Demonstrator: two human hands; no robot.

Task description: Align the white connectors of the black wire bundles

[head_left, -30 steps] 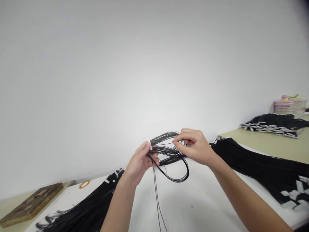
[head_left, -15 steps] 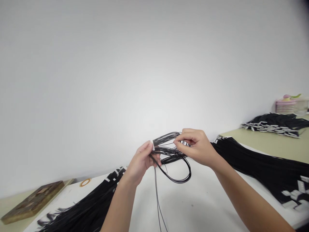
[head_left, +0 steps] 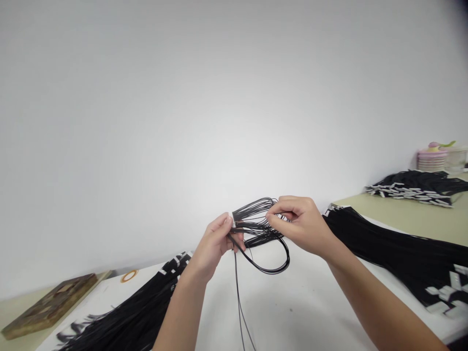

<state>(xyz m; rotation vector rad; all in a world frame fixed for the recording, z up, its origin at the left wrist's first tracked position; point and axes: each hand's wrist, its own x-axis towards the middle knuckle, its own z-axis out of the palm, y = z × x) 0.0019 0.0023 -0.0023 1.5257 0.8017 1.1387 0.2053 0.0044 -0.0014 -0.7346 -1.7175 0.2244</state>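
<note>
My left hand (head_left: 216, 241) is closed on a white connector (head_left: 231, 219) from which a fan of thin black wires (head_left: 252, 208) runs to the right. A thicker black loop (head_left: 274, 270) curves below from the same hand, and a few loose wires (head_left: 239, 302) hang toward the table. To the right, my right hand (head_left: 298, 222) pinches with thumb and forefinger at the wires, apparently on a single one stretched from the connector. The far ends of the wires are partly hidden behind the right hand.
Bundles of black wires with white connectors lie at left (head_left: 135, 307), right (head_left: 387, 239) and far right (head_left: 413, 187). A worn wooden block (head_left: 49, 307) and an orange ring (head_left: 129, 276) are at left. Pink-lidded container (head_left: 432, 158) stands at the back right, against the pale wall.
My right hand has shifted slightly to the right, away from the connector, still pinching. The left hand stays nearly in place.
</note>
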